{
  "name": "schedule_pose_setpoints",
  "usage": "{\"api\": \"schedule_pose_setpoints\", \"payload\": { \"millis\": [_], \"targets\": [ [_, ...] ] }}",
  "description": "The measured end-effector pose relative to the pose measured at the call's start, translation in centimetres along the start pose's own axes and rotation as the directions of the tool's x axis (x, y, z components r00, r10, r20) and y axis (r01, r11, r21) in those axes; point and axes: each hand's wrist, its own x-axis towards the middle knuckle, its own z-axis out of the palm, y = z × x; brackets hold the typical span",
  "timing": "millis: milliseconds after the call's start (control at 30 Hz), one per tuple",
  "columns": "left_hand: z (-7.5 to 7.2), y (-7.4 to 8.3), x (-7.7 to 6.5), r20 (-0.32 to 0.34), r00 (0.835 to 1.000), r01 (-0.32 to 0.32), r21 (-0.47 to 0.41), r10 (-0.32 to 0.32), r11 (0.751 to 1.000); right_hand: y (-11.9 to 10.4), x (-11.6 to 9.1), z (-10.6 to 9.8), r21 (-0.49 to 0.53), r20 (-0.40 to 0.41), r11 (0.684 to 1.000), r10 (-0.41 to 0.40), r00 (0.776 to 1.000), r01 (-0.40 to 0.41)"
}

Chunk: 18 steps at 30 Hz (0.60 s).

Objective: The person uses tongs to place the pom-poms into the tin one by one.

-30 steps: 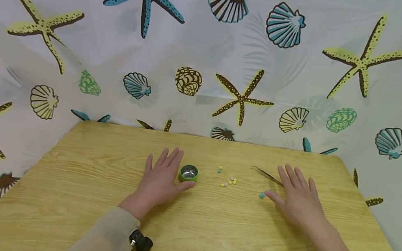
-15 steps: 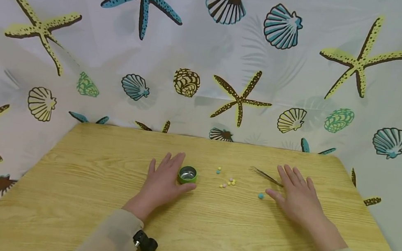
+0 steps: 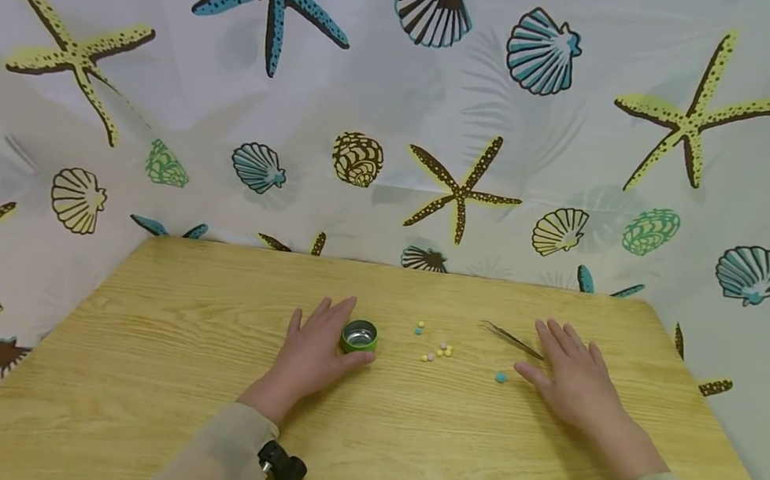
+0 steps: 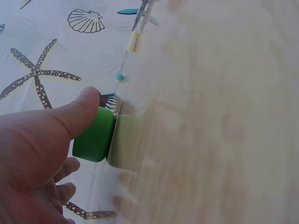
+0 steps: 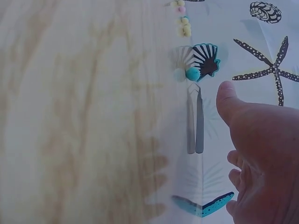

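Observation:
In the head view my left hand [image 3: 312, 354] lies beside a small green tin [image 3: 359, 338] with a shiny metal inside. Its fingers reach out straight along the tin's left side, and the thumb lies at the near side. The left wrist view shows the thumb overlapping the green wall [image 4: 96, 137]. My right hand [image 3: 575, 384] is spread flat, holding nothing. Dark, bent-tipped tweezers [image 3: 514, 340] lie just left of its fingers. A larger blue ball [image 3: 501, 377] sits left of its thumb, also seen near the tweezers' tips in the right wrist view.
Several tiny yellow, pink and blue balls [image 3: 440, 352] lie scattered on the wooden table [image 3: 391, 439] between the hands. A white cloth [image 3: 345, 93] printed with starfish and shells hangs behind the table and along both sides.
My left hand has shifted slightly to the right, closer around the green tin. My right hand has drawn a little away from the blue ball. The tweezers and balls stay where they lie.

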Motion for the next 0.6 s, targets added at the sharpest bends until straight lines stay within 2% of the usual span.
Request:
{"api": "schedule_pose_setpoints", "payload": {
  "millis": [233,600],
  "targets": [
    [0.26,-0.07,0.43,0.002,1.000,0.004,-0.031,-0.003,1.000,0.40,0.30,0.21,0.017,0.001,1.000,-0.004,1.000,0.004],
    [0.65,-0.24,0.76,0.026,1.000,0.001,-0.128,0.002,0.992,0.91,0.82,0.24,0.051,0.005,0.999,-0.002,1.000,0.002]
  ]
}}
